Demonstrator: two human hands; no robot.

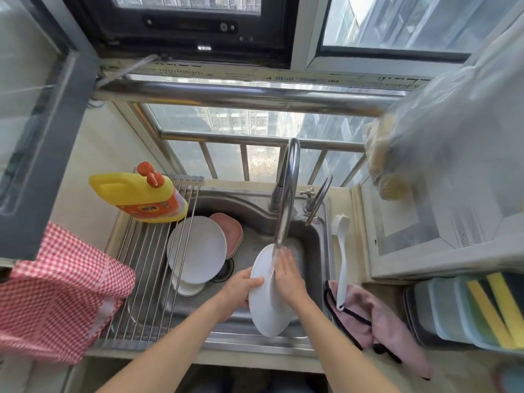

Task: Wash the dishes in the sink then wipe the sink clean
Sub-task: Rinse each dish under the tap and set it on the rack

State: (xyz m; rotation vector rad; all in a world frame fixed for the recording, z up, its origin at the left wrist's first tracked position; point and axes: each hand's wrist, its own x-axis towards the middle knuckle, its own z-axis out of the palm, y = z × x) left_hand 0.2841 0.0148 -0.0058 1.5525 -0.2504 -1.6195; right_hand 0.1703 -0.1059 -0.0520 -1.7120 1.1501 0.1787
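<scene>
A white plate [262, 304] stands tilted on edge over the steel sink [317, 239], under water running from the tall faucet [287, 188]. My left hand [239, 289] grips the plate's left rim, thumb on its face. My right hand [287, 275] lies flat with straight fingers against the plate's other side, in the stream. More dishes wait at the sink's left: a large white plate [197, 248] leaning over a pink plate [231, 232] and a small white dish [188, 287].
A roll-up drying rack [147, 251] spans the sink's left part, carrying a yellow detergent bottle [139, 194]. A white dish brush [341, 256] and pink cloth [394, 327] lie on the right counter. Sponges in containers [482, 307] sit far right. A red checked cloth [54, 293] hangs left.
</scene>
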